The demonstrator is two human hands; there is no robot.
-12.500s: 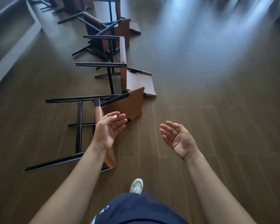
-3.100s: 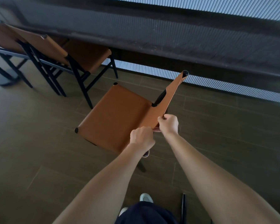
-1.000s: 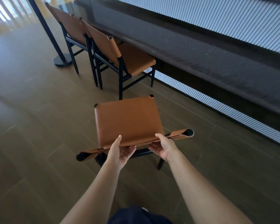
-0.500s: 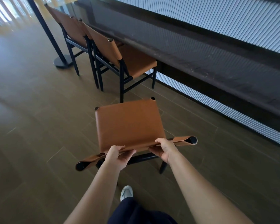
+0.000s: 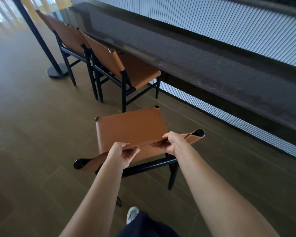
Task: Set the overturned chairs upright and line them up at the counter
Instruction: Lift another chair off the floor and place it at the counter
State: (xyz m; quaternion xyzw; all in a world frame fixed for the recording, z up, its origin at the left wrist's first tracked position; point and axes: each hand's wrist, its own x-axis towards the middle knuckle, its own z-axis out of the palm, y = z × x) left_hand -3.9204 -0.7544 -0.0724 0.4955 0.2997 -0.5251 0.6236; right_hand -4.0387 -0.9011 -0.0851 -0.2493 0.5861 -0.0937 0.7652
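- While standing behind it, holding near chair (image 5: pixel 132 130) by the top edge of its backrest (image 5: pixel 190 136), both hands.
- Left hand (image 5: pixel 121 152): fingers curled over the leather edge, thumb on the near side, clamped on backrest left of centre.
- Right hand (image 5: pixel 173 142): same curled grip on backrest, right of centre.
- Near chair upright, tan leather seat roughly level, black frame. Two rear legs reach down to the floor (image 5: pixel 32 134), front legs hidden under seat. Cannot tell if all legs bear weight.
- Apart from the surface (image 5: pixel 195 53), seat front angled toward it, not tucked under.
- Just beyond: second chair (image 5: pixel 138 71) upright, seat front at the surface edge. Near but not touching near chair.
- Third chair (image 5: pixel 67 36) right beside second, further along the surface, backrests overlapping in view.
- Black pole on round base (image 5: pixel 56 72) past third chair.
- Ribbed white panel (image 5: pixel 229 24) behind and below the surface.
- White shoe (image 5: pixel 132 214) and dark garment (image 5: pixel 143 226) at bottom edge.
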